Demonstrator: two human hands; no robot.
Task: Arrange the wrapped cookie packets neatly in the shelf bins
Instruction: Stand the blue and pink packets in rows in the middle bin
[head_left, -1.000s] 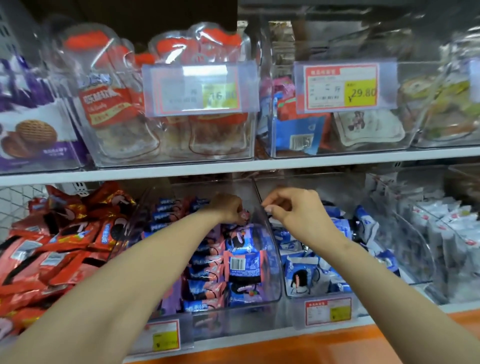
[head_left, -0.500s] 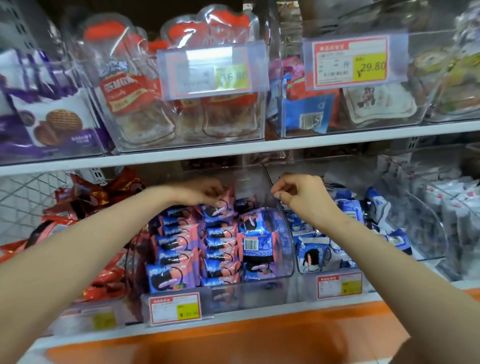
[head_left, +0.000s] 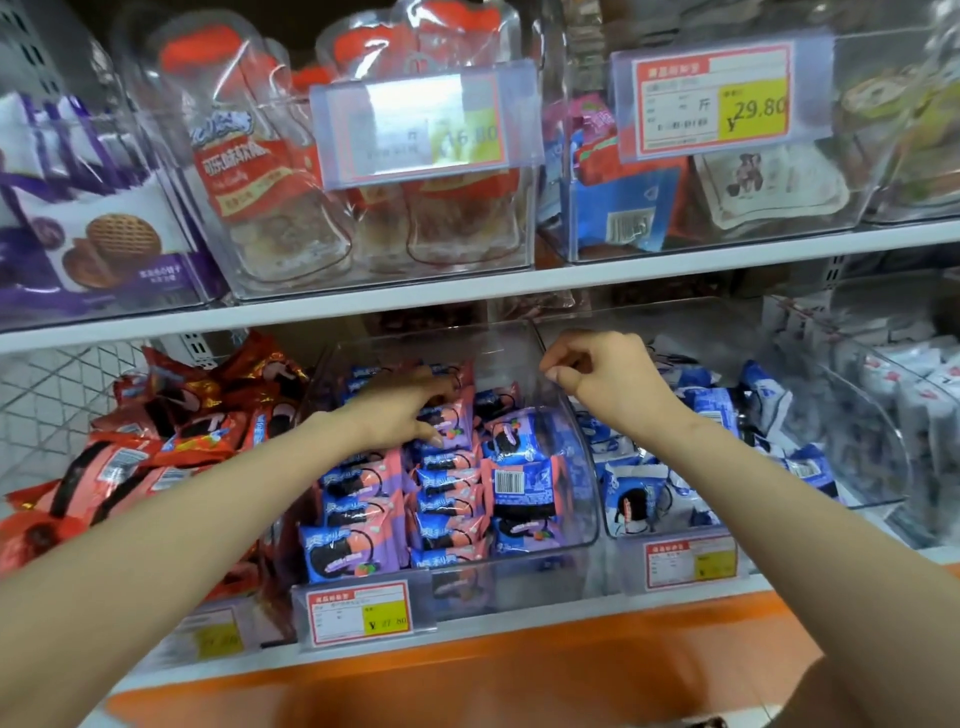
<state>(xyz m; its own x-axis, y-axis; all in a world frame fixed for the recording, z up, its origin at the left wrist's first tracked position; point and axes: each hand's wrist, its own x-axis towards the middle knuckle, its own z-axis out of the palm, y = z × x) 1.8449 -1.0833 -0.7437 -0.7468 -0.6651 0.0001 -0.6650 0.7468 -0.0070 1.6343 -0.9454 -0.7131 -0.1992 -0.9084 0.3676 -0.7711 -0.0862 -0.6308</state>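
Observation:
A clear middle bin (head_left: 582, 499) on the lower shelf holds rows of pink-and-blue cookie packets (head_left: 358, 551). My left hand (head_left: 405, 415) reaches into its back part, thumb and fingers curled round one pink-and-blue packet (head_left: 457, 423) on top of the middle row. My right hand (head_left: 608, 379) hovers at the top of the wall between this bin and the right bin, with its fingers curled and no packet in it. The right bin (head_left: 670, 540) holds blue-and-white cookie packets (head_left: 639, 499).
Red cookie packets (head_left: 171, 441) lie piled to the left of the middle bin. Price tags (head_left: 361, 613) hang on the bin fronts. The upper shelf (head_left: 467, 291) just above my hands carries clear bins of bagged snacks. White packets (head_left: 914, 405) fill a bin at far right.
My left hand has sunk with its packet onto the back of the middle row. The right hand stays at the bin wall. My view has dropped and moved closer.

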